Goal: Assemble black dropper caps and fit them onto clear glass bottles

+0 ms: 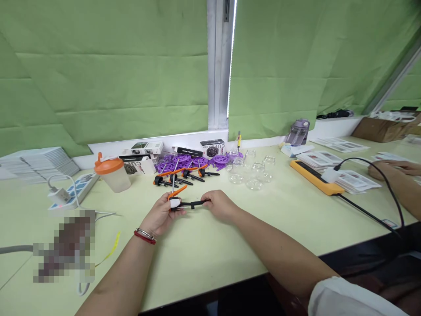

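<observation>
My left hand is closed around the thick end of a black rod-like part. An orange lever and a thin metal rod rise from that end, and a white covering wraps my thumb. At the part's other end, the fingers of my right hand pinch the black tip. Just beyond my hands lie several similar black parts with orange levers. Purple openwork plastic discs are heaped behind them. Clear rounded cups stand to the right of the heap.
An orange-lidded shaker bottle, a power strip and stacked white sheets are at left. Cup-holder boxes stand at the back. Rightward are an orange-black power strip, cables, printed leaflets and another person's hand.
</observation>
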Demonstrator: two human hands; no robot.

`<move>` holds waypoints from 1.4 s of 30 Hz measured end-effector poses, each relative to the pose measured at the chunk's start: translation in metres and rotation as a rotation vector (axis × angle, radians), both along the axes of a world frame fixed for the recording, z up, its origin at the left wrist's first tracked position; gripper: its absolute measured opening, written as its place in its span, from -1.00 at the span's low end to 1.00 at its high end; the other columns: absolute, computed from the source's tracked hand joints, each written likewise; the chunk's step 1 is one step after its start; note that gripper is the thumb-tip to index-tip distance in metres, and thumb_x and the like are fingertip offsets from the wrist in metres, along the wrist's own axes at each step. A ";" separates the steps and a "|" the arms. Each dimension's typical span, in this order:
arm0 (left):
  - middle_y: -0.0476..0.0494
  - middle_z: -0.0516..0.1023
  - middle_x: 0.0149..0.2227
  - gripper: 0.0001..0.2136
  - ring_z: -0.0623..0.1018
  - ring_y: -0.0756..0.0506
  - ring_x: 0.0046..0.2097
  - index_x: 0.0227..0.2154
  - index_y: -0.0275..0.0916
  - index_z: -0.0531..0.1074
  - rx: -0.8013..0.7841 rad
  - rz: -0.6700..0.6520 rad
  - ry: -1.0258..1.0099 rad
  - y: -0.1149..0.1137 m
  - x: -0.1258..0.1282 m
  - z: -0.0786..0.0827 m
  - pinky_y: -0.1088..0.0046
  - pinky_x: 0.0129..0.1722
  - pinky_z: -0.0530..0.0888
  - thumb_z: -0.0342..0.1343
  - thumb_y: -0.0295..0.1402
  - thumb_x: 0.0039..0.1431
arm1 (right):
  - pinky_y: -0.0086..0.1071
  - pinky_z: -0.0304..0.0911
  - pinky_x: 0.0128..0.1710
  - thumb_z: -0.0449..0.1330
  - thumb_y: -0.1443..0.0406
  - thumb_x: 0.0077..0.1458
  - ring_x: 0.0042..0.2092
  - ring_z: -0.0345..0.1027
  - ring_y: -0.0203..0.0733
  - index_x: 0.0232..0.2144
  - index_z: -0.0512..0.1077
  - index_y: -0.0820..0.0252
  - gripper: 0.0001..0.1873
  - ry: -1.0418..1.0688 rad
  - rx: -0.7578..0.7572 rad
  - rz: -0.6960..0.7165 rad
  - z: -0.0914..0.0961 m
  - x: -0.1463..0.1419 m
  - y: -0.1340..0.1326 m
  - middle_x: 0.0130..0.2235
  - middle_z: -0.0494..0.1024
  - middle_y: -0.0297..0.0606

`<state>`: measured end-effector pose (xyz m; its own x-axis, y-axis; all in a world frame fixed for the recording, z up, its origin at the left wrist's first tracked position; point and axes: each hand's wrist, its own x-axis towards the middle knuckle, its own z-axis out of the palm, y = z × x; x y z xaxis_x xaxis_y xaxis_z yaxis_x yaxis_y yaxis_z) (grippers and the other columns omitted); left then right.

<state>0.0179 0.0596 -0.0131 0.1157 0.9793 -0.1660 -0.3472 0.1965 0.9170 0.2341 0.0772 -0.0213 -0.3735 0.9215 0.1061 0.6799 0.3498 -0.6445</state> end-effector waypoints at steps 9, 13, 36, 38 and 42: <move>0.04 0.42 -0.33 -0.54 0.52 0.02 -0.36 -0.23 -0.22 0.29 0.046 0.008 0.074 0.000 0.003 -0.003 0.36 -0.30 0.57 0.31 -0.58 -0.24 | -0.44 0.06 -0.38 0.11 0.38 0.06 -0.41 0.23 -0.28 -0.31 0.56 0.18 -0.78 0.041 -0.013 -0.012 0.003 -0.007 -0.006 -0.44 0.48 -0.30; 0.09 0.39 -0.35 -0.49 0.49 0.07 -0.40 -0.25 -0.22 0.27 0.051 0.015 0.110 -0.001 0.005 -0.003 0.45 -0.32 0.52 0.31 -0.61 -0.35 | -0.44 0.05 -0.39 0.11 0.38 0.07 -0.43 0.20 -0.30 -0.31 0.56 0.17 -0.78 0.038 -0.017 -0.011 0.002 -0.008 -0.006 -0.46 0.46 -0.32; 0.05 0.36 -0.35 -0.50 0.44 0.01 -0.34 -0.22 -0.19 0.21 0.086 0.031 0.191 -0.003 0.010 -0.006 0.35 -0.18 0.42 0.24 -0.58 -0.29 | -0.46 0.07 -0.38 0.10 0.40 0.07 -0.39 0.22 -0.30 -0.34 0.54 0.17 -0.80 0.070 0.001 0.045 -0.010 -0.012 -0.005 -0.42 0.46 -0.32; 0.03 0.37 -0.32 -0.46 0.44 0.01 -0.34 -0.17 -0.17 0.19 0.093 0.026 0.225 -0.002 0.009 -0.008 0.34 -0.17 0.41 0.23 -0.58 -0.27 | -0.46 0.07 -0.38 0.10 0.41 0.07 -0.39 0.22 -0.30 -0.34 0.54 0.18 -0.80 0.079 -0.011 0.047 -0.010 -0.013 -0.006 -0.42 0.45 -0.33; -0.07 0.38 -0.16 -0.41 0.45 -0.03 -0.21 -0.11 -0.12 0.11 0.162 0.122 0.231 -0.001 0.007 -0.010 0.34 -0.13 0.40 0.21 -0.56 -0.25 | -0.47 0.03 -0.43 0.10 0.40 0.07 -0.45 0.16 -0.33 -0.35 0.52 0.19 -0.81 0.110 -0.051 0.057 -0.010 -0.016 -0.009 -0.48 0.39 -0.37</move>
